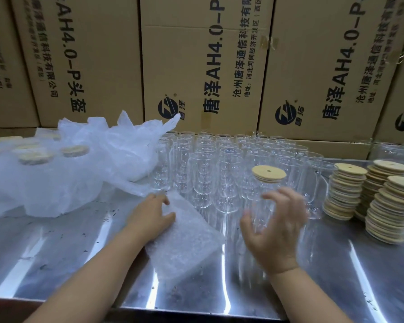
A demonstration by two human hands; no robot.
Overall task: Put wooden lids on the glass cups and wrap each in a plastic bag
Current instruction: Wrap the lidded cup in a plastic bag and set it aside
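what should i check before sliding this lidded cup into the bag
1. Lid on the cup: ok, it sits on the rim.
2. Lid pressed fully home: cannot tell.
3. Right hand holding the cup: ok, fingers curl round it, though the hand is blurred.
4. Left hand steadying the bag: ok, it rests on the bag's far end.
5. Bag mouth open to take the cup: not ok, the bag lies flat on the table.
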